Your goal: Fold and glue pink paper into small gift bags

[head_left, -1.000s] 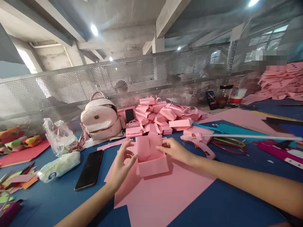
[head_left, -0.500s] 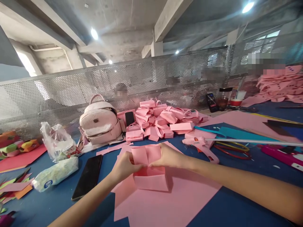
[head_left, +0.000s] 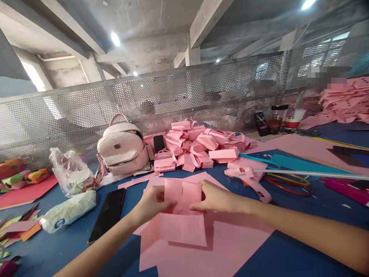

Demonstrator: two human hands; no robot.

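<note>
A folded pink paper box [head_left: 184, 227] is held over pink paper sheets [head_left: 230, 246] in front of me. My left hand [head_left: 151, 204] pinches its left side, thumb on the inner face of the raised back part. On the right side, my right hand [head_left: 216, 198] grips the same raised part, its thumb pressed against the paper. The fingers behind the paper are partly hidden. Beyond my hands lies a heap of small pink paper bags [head_left: 198, 144]. A pink glue gun [head_left: 249, 179] rests to the right of my right hand.
A black phone [head_left: 108, 211] and a tissue pack [head_left: 69, 211] lie left, near a plastic bag [head_left: 72, 173] and a pale backpack [head_left: 123, 150]. Teal paper [head_left: 302, 165], coloured loops [head_left: 291, 182] and a magenta tool [head_left: 348, 190] are right. A perforated metal screen [head_left: 173, 92] stands behind.
The box's front has tipped so that its face shows larger and reaches lower. Both hands have shifted slightly to the right and down, still holding the paper. The view has turned slightly.
</note>
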